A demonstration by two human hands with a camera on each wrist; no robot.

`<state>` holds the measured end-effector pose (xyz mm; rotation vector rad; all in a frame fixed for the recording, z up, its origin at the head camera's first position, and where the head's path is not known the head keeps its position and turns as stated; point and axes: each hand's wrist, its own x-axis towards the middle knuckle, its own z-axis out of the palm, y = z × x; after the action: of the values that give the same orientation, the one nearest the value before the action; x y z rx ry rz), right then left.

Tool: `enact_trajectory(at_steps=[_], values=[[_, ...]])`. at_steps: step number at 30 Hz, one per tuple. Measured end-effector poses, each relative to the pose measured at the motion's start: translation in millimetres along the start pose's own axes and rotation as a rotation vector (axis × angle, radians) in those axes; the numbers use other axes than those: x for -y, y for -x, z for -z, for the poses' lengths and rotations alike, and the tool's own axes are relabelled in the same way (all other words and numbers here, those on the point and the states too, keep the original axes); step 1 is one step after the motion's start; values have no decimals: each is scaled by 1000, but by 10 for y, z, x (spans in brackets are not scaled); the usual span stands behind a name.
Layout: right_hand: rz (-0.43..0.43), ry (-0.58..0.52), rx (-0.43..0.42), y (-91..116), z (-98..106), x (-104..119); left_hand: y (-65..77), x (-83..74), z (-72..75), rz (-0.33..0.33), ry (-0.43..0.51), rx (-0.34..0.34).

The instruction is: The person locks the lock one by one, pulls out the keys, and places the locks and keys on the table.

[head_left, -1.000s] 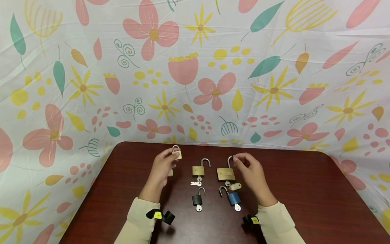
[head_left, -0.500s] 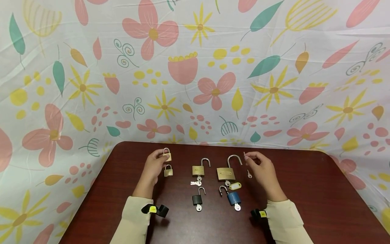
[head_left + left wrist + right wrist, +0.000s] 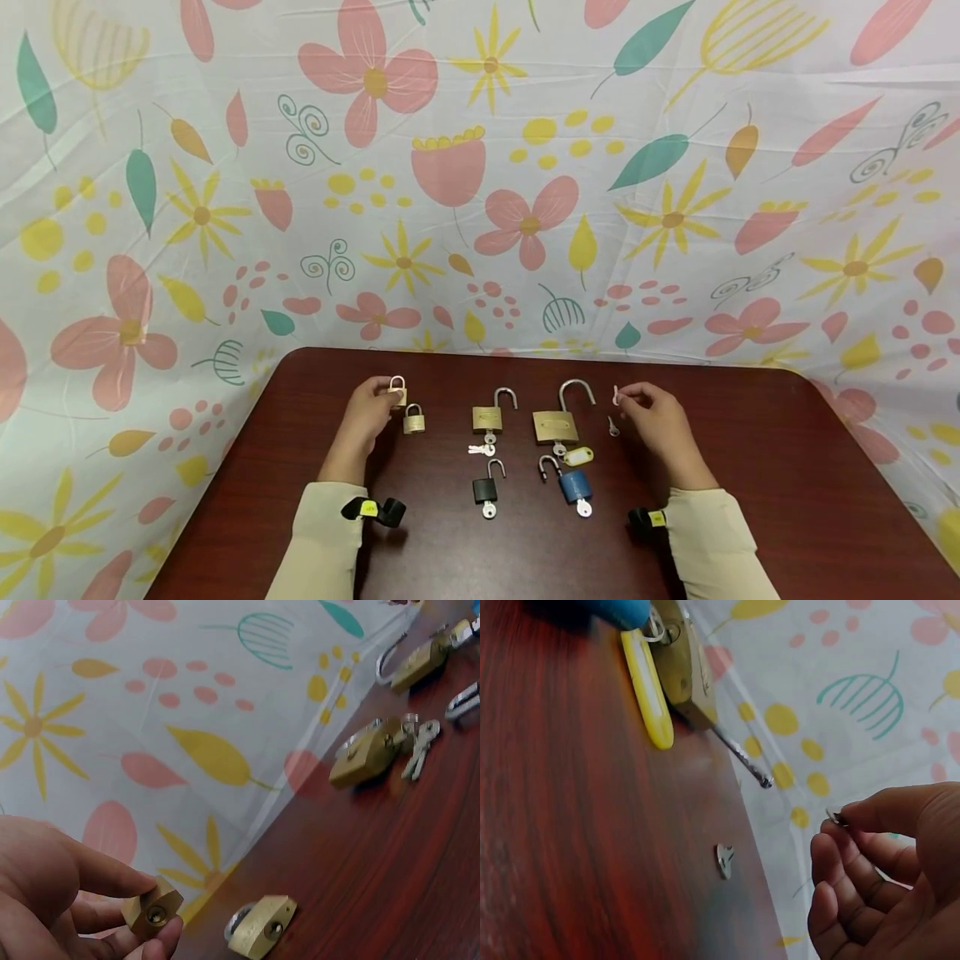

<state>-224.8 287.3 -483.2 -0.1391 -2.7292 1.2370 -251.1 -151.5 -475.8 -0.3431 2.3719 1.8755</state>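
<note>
My left hand (image 3: 390, 397) pinches a small brass padlock (image 3: 397, 392) just above the table, its keyhole facing the left wrist camera (image 3: 152, 911). A second small brass padlock (image 3: 414, 419) lies right beside it on the wood (image 3: 261, 926). My right hand (image 3: 621, 400) pinches a small silver key (image 3: 617, 395) between thumb and forefinger (image 3: 837, 818). Another loose key (image 3: 613, 427) lies on the table below it (image 3: 724, 860). The large brass padlock (image 3: 557, 425) with its shackle open lies just left of my right hand.
A medium brass padlock (image 3: 489, 417), open, lies in the middle with keys (image 3: 480, 450). A black padlock (image 3: 486, 490) and a blue padlock (image 3: 574, 486) lie nearer me, each with a key in it. A yellow key tag (image 3: 578, 457) hangs from the large padlock. Flowered cloth (image 3: 480, 208) backs the dark table (image 3: 750, 500).
My right hand left the large padlock's shackle and moved right, now pinching a key. My left hand drifted left and down with its small padlock, uncovering the second small padlock.
</note>
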Motion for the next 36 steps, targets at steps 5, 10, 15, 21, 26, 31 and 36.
enact_trajectory(at_steps=[5, 10, 15, 21, 26, 31, 36], values=[[-63, 17, 58, 2, -7, -45, -30, 79, 28, -25, -102, -26], [-105, 7, 106, -1, -12, -114, -59, 146, 35, -37, -240, -76], [-138, -8, 133, -8, -15, -181, -63, 187, 51, -15, -330, -72], [-169, -9, 148, -5, -8, -232, -65, 209, 68, -9, -370, -57], [-179, 18, 163, -8, -3, -244, -62, 211, 75, -22, -422, -61], [-180, 68, 167, -15, -8, -244, -51, 204, 83, -26, -465, -65], [-176, 133, 170, -20, -14, -258, -47, 197, 94, -11, -483, -55]])
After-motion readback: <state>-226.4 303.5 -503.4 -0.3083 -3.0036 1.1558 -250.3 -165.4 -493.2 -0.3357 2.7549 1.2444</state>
